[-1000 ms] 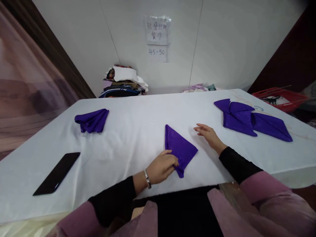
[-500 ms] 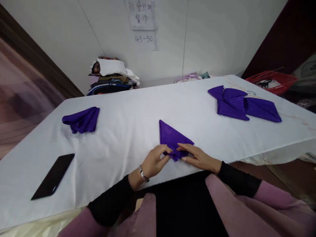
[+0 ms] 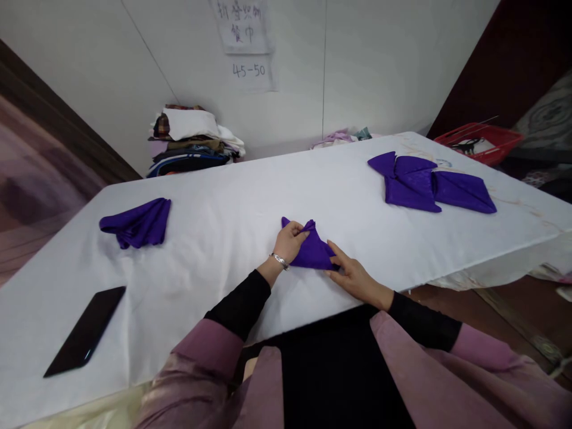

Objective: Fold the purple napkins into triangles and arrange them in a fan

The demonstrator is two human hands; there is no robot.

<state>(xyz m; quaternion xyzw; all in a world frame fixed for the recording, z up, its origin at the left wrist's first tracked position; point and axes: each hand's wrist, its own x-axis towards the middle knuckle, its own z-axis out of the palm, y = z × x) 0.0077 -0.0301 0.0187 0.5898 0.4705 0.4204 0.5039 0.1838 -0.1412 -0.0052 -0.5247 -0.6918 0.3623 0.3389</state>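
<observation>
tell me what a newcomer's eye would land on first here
Probably the bright purple cloth at mid-table, pinched in the left grip, with the right grip at its right corner. Next, the folded purple pieces at far right and the bunched cloth at left. Then the flat black object at near left.

flat black slab (image 3: pixel 84 331) | stacked clothes (image 3: pixel 192 144) | red basket (image 3: pixel 497 156) – far right | handwritten paper signs (image 3: pixel 245 45) – on pale wall (image 3: pixel 366 65)

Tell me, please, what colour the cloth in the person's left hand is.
The cloth is deep purple; the head view shows it best.
</observation>
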